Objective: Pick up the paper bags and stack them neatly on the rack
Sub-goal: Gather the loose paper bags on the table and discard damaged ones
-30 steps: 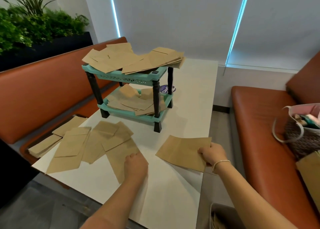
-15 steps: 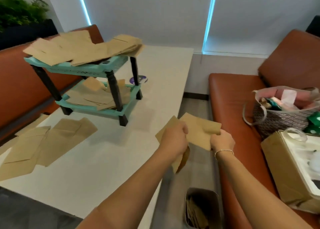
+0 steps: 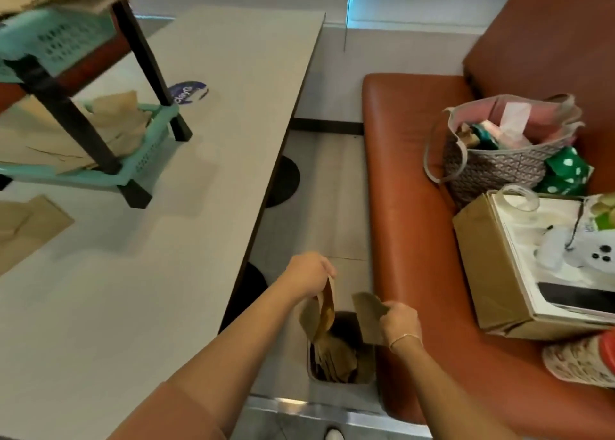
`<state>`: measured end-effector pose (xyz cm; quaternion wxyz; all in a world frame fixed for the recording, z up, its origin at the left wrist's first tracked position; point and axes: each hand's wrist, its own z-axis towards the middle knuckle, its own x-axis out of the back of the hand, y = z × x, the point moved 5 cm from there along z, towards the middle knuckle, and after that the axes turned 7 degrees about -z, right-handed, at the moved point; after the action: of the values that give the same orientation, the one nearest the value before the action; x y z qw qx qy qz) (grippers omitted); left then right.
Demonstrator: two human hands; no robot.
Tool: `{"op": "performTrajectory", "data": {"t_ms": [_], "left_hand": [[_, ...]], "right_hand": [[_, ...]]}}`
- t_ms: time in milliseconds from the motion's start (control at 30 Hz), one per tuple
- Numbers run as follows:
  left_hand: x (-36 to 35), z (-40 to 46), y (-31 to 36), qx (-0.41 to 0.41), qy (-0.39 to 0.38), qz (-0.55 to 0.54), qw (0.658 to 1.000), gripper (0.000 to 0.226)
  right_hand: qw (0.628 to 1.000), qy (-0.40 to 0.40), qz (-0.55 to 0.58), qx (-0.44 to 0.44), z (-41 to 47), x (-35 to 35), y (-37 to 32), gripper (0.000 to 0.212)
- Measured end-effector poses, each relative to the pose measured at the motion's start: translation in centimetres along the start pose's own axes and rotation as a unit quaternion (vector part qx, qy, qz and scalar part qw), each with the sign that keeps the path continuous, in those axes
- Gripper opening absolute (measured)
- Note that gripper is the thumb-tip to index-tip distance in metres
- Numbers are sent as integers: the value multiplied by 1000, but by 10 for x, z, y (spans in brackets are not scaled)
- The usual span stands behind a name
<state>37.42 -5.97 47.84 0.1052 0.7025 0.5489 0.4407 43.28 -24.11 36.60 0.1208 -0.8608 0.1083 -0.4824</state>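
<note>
My left hand (image 3: 309,273) pinches a brown paper bag (image 3: 319,316) that hangs down over a grey bin (image 3: 342,381) on the floor. My right hand (image 3: 399,320) grips a second paper bag (image 3: 366,310) just right of it, also above the bin. The bin holds more brown bags. The teal two-tier rack (image 3: 76,37) with black legs stands at the upper left on the white table (image 3: 186,240); paper bags lie on both its shelves. Another loose bag (image 3: 30,223) lies at the table's left edge.
An orange bench seat (image 3: 409,190) runs along the right, carrying a woven tote (image 3: 492,166), a green dotted item (image 3: 565,173) and a cardboard box (image 3: 499,266) with a white bag. A round purple sticker (image 3: 188,92) marks the table. Black table bases show on the floor.
Both hands took a bag off the table and moved right and down off its edge. They now hold the bags over the floor bin. The view swung right and downward.
</note>
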Motion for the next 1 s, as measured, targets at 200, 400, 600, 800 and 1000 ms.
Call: {"op": "performTrajectory", "data": {"t_ms": [200, 400, 600, 800, 1000], "left_hand": [[-21, 28, -22, 74, -19, 7, 997, 23], [-30, 46, -44, 113, 33, -44, 992, 29], [-35, 53, -59, 137, 68, -85, 985, 26], [-39, 55, -60, 175, 97, -127, 972, 24], [-59, 59, -65, 205, 65, -269, 939, 15]], "right_hand": [[995, -62, -82, 9, 18, -49, 17, 38], [987, -117, -103, 25, 23, -70, 18, 43], [984, -137, 37, 105, 21, -52, -13, 43], [895, -384, 169, 149, -2, -46, -55, 81], [954, -176, -72, 233, -4, -46, -64, 26]]}}
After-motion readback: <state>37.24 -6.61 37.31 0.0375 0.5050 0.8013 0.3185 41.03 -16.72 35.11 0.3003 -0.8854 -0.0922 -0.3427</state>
